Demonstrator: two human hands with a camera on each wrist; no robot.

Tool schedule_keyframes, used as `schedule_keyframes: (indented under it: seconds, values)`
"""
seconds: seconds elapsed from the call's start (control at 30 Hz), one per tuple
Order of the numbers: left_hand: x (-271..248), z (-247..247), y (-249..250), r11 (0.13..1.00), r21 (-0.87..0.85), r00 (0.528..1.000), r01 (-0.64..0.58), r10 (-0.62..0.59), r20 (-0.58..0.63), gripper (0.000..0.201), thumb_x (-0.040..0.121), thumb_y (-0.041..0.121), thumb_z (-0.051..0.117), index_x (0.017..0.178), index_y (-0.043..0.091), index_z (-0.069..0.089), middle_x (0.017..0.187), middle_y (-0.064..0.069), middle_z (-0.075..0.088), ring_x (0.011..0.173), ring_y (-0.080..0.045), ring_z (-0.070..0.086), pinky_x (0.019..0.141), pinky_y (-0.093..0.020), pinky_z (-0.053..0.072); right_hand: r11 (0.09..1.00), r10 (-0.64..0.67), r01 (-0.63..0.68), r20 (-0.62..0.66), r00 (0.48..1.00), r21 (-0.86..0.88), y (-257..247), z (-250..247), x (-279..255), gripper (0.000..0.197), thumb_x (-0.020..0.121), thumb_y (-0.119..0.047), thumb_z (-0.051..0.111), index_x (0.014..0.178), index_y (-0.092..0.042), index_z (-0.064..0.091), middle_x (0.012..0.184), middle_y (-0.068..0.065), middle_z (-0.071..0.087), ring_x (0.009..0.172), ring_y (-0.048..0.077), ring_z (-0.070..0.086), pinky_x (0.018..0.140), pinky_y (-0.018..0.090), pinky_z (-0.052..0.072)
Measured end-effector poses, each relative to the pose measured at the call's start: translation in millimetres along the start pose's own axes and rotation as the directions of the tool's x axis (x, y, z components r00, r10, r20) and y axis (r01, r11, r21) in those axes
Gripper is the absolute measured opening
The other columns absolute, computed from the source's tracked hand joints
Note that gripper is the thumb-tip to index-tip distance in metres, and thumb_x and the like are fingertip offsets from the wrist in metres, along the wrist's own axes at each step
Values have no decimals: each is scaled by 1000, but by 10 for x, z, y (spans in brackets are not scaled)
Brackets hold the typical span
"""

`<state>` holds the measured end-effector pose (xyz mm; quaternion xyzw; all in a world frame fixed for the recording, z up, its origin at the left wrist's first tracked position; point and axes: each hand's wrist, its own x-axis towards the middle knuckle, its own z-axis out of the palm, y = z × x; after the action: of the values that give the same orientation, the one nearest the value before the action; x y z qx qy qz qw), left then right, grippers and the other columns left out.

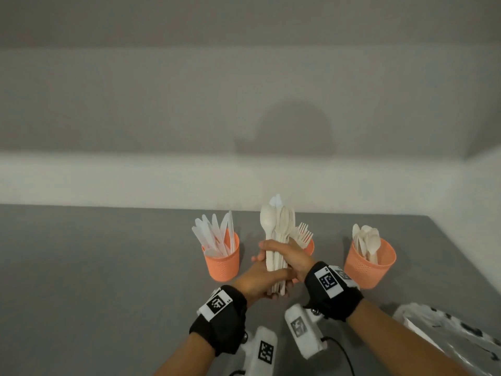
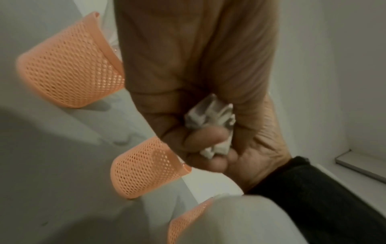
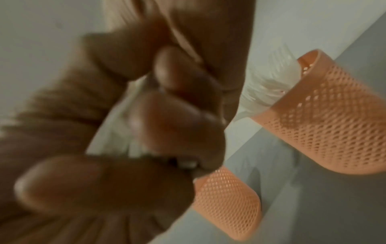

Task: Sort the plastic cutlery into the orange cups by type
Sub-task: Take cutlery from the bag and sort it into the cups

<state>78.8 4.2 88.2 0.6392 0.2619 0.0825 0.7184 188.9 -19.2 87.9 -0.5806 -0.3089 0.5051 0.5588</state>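
Head view: three orange mesh cups on the grey table, in a row near the back wall. Left cup holds white knives, blades up. Middle cup is mostly hidden behind the hands, fork tines sticking out the top. Right cup holds cream spoons, bowls up. Exact piece counts per cup can't be read. Both hands hold one upright bundle of cutlery in front of the middle cup, clear of the table: spoons mostly, with a whiter piece poking out the top. Left hand grips the handle ends from below, right hand wraps the shafts higher up, fingers curled around them. Wide gaps between cups, open table to the left. Crinkled plastic bag at the lower right, near the table's right edge.

Left wrist view: left hand fingers curled tight round the bundle, butt ends of the handles showing below the fist. Three cups visible, nearest one cut off by the frame bottom.

Right wrist view: blurred. Right hand fingers closed round pale handles. Two cups visible; the upper one has white forks in it.
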Motion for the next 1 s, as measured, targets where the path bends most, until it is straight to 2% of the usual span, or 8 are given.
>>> schedule_keyframes:
  seconds: [0.13, 0.23, 0.33, 0.5, 0.57, 0.67, 0.8, 1.0]
  values:
    - [-7, 67, 3, 986, 157, 973, -46, 80, -215, 15, 93, 10, 46, 91, 25, 48, 58, -3, 52, 45, -9, 53, 40, -18, 43, 996, -27, 31, 48, 998, -85, 42, 55, -59, 8, 79, -23, 70, 72, -21, 68, 79, 2, 72, 90, 21, 66, 93, 34, 48]
    - [83, 99, -81, 931, 364, 888, 9, 159, -430, 12, 95, 11, 41, 95, 7, 52, 58, -5, 53, 32, -5, 49, 37, -21, 44, 980, -65, 55, -46, 997, -193, 124, 123, -54, 12, 80, -23, 71, 82, -27, 59, 84, -3, 67, 85, 11, 64, 80, 25, 51]
    - [130, 146, -139, 878, 455, 849, 147, 124, -514, 30, 89, 9, 52, 116, -1, 44, 83, -15, 61, 49, -22, 60, 41, -26, 47, 983, -9, -15, -129, 992, -184, 148, 148, -19, 9, 84, -25, 64, 84, -16, 65, 86, 4, 71, 89, 19, 66, 89, 35, 50]
    - [4, 115, -78, 751, 660, 980, 24, 114, -165, 43, 84, 20, 65, 121, 9, 48, 107, -12, 63, 89, -24, 63, 70, -30, 50, 981, 57, -36, -109, 992, 190, 126, 51, 3, 6, 88, -2, 50, 90, -5, 56, 66, 9, 70, 69, 23, 69, 74, 34, 53]
    - [-46, 11, -31, 797, 603, 1000, -2, 18, -19, 15, 84, 29, 65, 91, 17, 60, 82, -4, 60, 73, -16, 54, 64, -24, 43, 934, 98, -50, -118, 988, 354, 119, -85, -15, 12, 88, 2, 46, 88, -7, 53, 50, 5, 60, 49, 18, 62, 54, 29, 54]
    - [-4, -248, 49, 855, 517, 970, 38, 93, -225, 27, 87, 27, 61, 63, 17, 54, 62, 1, 53, 55, -8, 50, 56, -18, 41, 934, 133, -89, -107, 985, 346, 107, -233, -32, 18, 85, 1, 43, 86, -11, 56, 45, -1, 44, 33, 10, 39, 37, 19, 36]
    - [67, -328, 300, 940, 284, 821, -188, 309, -480, 18, 90, 18, 58, 72, 18, 57, 72, 3, 58, 61, -7, 53, 55, -16, 40, 953, 139, -137, 11, 990, 270, 155, -255, -80, 27, 85, 0, 42, 104, -12, 57, 50, -1, 46, 33, 8, 35, 36, 15, 30]
    - [280, -294, 471, 938, 291, 797, -186, 317, -515, 21, 89, 34, 57, 92, 14, 62, 78, 6, 57, 74, -15, 51, 72, -30, 41, 984, 132, -147, 130, 983, 105, 141, -166, -164, 24, 90, -3, 46, 109, -15, 54, 51, -5, 42, 37, 6, 37, 37, 17, 32]
